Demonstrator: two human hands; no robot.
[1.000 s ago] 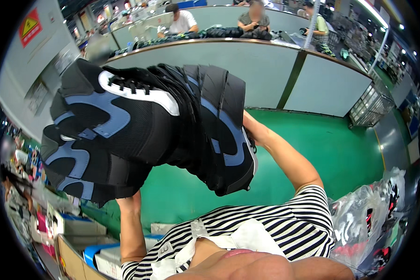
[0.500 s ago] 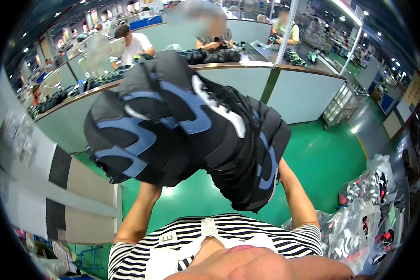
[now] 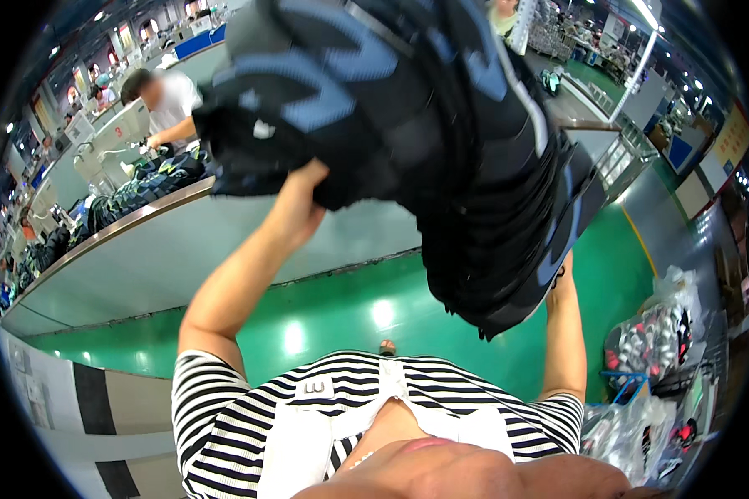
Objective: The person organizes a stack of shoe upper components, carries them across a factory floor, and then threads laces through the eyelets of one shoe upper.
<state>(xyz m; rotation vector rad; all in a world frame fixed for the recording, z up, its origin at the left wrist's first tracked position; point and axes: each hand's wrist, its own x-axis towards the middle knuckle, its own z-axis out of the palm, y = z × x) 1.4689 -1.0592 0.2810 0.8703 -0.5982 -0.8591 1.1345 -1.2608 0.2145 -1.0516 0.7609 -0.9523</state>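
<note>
Shoe-upper stack (image 3: 466, 158) higher, farther right

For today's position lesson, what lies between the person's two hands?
In the head view, a stack of black shoe uppers spans between the left hand and mostly hidden right hand.

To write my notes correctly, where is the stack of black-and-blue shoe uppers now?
In the head view, the stack is at upper centre, between the left hand and right hand.

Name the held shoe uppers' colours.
The shoe uppers are mainly black with blue and white parts, seen in the head view.
</note>
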